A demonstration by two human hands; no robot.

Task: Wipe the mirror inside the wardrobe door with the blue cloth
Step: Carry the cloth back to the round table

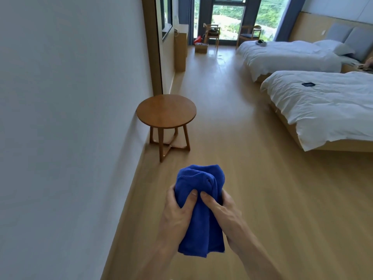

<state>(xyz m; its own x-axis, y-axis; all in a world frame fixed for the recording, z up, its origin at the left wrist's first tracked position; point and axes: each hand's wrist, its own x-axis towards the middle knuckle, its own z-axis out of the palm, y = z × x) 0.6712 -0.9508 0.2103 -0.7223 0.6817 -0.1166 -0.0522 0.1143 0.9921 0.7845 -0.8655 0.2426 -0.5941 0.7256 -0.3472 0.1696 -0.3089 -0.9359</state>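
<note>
A small round wooden counter (pixel 166 110) on crossed legs stands against the pale wall (pixel 60 118) on a light wood floor (pixel 242 168). To the right lie two beds under rumpled white duvets, the near bed (pixel 333 110) with a dark flat object (pixel 308 84) on top and the far bed (pixel 286 55) with a pillow (pixel 335 47) by grey padded headboards (pixel 351 35). At the far end, two wooden chairs (pixel 212 35) (pixel 249 34) and a cardboard box (pixel 201 47) sit before a tall window (pixel 228 17) showing greenery.

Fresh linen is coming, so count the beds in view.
2. The nearer bed is at the right; the farther bed lies beyond it, toward the window. Others may be hidden past the right edge.
</note>
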